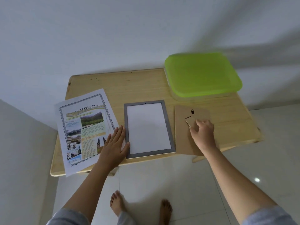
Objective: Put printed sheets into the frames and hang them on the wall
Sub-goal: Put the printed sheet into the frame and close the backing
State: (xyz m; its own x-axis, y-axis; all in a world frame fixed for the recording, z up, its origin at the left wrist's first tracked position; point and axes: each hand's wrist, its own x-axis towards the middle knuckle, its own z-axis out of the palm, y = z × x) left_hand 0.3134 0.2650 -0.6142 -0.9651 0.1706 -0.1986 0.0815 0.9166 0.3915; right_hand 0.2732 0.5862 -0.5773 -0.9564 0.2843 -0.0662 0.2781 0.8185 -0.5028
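On table — one frame; one backing board; one box.

One wooden table. On it — one grey frame centre, one brown backing board right, one green-lidded box far right. Left: printed sheets, stacked, at least two, exact count unclear. Two hands — left hand, right hand. Two bare feet near.

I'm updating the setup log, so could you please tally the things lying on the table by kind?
Stack of printed sheets: 1
Grey frame: 1
Cardboard backing board: 1
Green-lidded container: 1
Total: 4
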